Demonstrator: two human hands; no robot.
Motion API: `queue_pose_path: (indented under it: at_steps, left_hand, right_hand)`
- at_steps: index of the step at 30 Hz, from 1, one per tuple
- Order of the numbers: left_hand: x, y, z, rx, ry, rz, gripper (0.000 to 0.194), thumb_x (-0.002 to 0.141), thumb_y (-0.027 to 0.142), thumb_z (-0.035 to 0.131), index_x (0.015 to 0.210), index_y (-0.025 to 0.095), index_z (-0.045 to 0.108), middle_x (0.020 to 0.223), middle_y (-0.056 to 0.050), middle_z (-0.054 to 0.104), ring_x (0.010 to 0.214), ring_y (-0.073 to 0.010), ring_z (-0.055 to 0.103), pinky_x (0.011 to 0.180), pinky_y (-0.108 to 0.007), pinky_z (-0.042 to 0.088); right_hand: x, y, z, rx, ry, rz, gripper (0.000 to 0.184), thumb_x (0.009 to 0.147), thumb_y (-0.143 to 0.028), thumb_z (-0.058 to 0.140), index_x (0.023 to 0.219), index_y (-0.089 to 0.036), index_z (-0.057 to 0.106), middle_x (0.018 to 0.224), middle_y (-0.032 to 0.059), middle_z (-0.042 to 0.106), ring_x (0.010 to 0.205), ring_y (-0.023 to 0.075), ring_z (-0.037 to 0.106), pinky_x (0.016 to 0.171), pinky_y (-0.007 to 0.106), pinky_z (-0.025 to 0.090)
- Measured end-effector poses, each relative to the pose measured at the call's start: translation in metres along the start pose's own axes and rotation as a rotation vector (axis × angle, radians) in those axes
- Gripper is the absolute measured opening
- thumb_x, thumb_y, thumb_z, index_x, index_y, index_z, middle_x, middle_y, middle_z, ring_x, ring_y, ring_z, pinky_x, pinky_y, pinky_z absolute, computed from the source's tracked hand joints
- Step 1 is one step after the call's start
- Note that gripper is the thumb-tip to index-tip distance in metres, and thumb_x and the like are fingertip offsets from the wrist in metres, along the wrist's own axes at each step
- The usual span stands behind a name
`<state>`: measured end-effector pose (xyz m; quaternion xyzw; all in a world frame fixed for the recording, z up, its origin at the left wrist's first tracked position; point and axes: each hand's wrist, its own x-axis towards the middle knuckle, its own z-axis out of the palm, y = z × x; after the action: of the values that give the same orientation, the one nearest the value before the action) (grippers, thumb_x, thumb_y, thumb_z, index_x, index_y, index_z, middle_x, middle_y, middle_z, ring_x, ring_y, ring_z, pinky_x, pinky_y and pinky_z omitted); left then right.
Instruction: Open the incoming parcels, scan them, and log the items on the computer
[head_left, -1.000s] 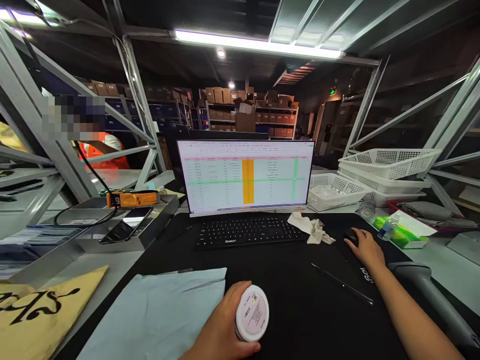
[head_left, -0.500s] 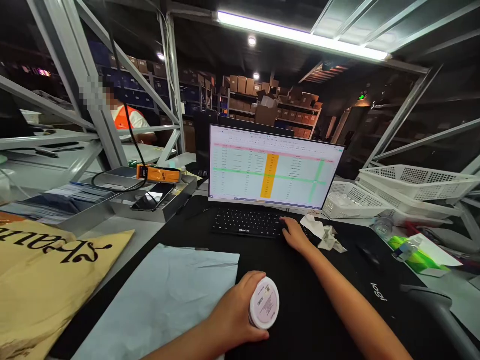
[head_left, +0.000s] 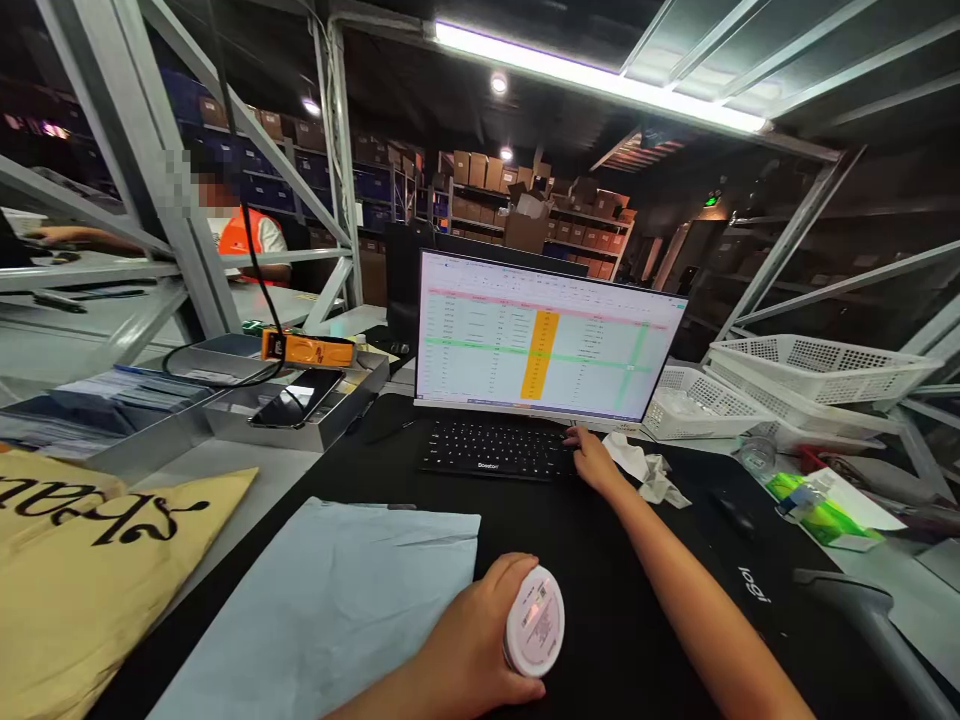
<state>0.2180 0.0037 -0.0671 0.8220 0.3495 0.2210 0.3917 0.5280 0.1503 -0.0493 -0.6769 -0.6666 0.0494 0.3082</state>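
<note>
My left hand [head_left: 480,635] is wrapped round a small white jar [head_left: 535,622], whose round, labelled face is turned up toward me. Under that wrist lies a pale blue sheet or bag [head_left: 337,590] on the black desk mat. Farther off, my right hand [head_left: 592,462] rests on the right end of the black keyboard [head_left: 491,450], fingers stretched out over the keys and holding nothing. Crumpled tissue [head_left: 651,472] lies just right of it. Behind the keyboard, the monitor [head_left: 551,335] shows a spreadsheet with an orange column and green highlighted bands.
At right stand white plastic baskets [head_left: 821,372], a green packet [head_left: 817,515], a mouse [head_left: 733,512] and a grey handheld scanner [head_left: 855,600]. At left are a yellow printed bag [head_left: 97,570], a phone [head_left: 298,397] and an orange box [head_left: 311,350]. A person in an orange vest [head_left: 251,235] sits beyond the frame.
The jar in my left hand has shifted slightly right and down in the picture. My right hand stays at the keyboard's right end. The person at left now has an arm stretched out leftward.
</note>
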Motion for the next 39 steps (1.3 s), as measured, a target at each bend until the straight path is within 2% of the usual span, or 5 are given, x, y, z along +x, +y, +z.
queue_pose_path:
  at_steps: [6, 17, 27, 34, 39]
  left_hand:
    - [0.001, -0.001, 0.004, 0.003, -0.01, 0.014, 0.109, 0.046, 0.023, 0.091, 0.145, 0.028, 0.046, 0.153, -0.011, 0.047, 0.137, -0.0353, 0.051, 0.118, -0.05, 0.04]
    - [0.0, -0.003, 0.005, 0.037, -0.011, -0.016, 0.109, 0.046, 0.019, 0.09, 0.145, 0.028, 0.047, 0.154, -0.011, 0.047, 0.139, -0.0356, 0.049, 0.12, -0.049, 0.04]
    - [-0.004, -0.003, 0.005, 0.063, -0.03, -0.016, 0.108, 0.049, 0.017, 0.087, 0.147, 0.028, 0.044, 0.156, -0.011, 0.044, 0.141, -0.036, 0.047, 0.12, -0.051, 0.039]
    - [-0.002, -0.003, 0.004, 0.07, -0.029, -0.033, 0.109, 0.046, 0.014, 0.086, 0.147, 0.026, 0.045, 0.157, -0.012, 0.043, 0.141, -0.0361, 0.047, 0.12, -0.048, 0.04]
    - [-0.002, -0.008, 0.007, 0.044, -0.012, 0.003, 0.108, 0.046, 0.019, 0.088, 0.146, 0.026, 0.045, 0.154, -0.012, 0.046, 0.138, -0.0353, 0.05, 0.119, -0.046, 0.041]
  right_hand:
    - [-0.037, 0.034, -0.044, -0.019, 0.007, 0.06, 0.045, 0.072, 0.004, 0.04, 0.101, -0.018, 0.066, 0.088, 0.0033, 0.073, 0.094, 0.02, 0.065, 0.093, 0.038, 0.047]
    - [-0.049, 0.011, -0.003, 0.011, -0.045, -0.148, 0.067, 0.059, 0.008, 0.038, 0.112, -0.021, 0.067, 0.106, 0.0038, 0.073, 0.112, 0.0199, 0.06, 0.104, 0.038, 0.044]
    - [-0.051, 0.038, -0.025, -0.127, 0.074, 0.091, 0.065, 0.065, 0.008, 0.04, 0.121, -0.016, 0.063, 0.104, 0.0053, 0.074, 0.119, 0.0221, 0.056, 0.105, 0.036, 0.042]
    - [-0.054, 0.07, -0.094, -0.245, 0.191, 0.205, 0.034, 0.093, -0.024, 0.059, 0.127, -0.019, 0.062, 0.128, 0.0103, 0.063, 0.119, 0.0243, 0.057, 0.106, 0.046, 0.045]
    - [-0.089, 0.123, -0.144, -0.351, 0.274, 0.337, 0.045, 0.092, -0.052, 0.061, 0.125, -0.021, 0.062, 0.13, 0.0117, 0.061, 0.117, 0.0261, 0.059, 0.102, 0.05, 0.048]
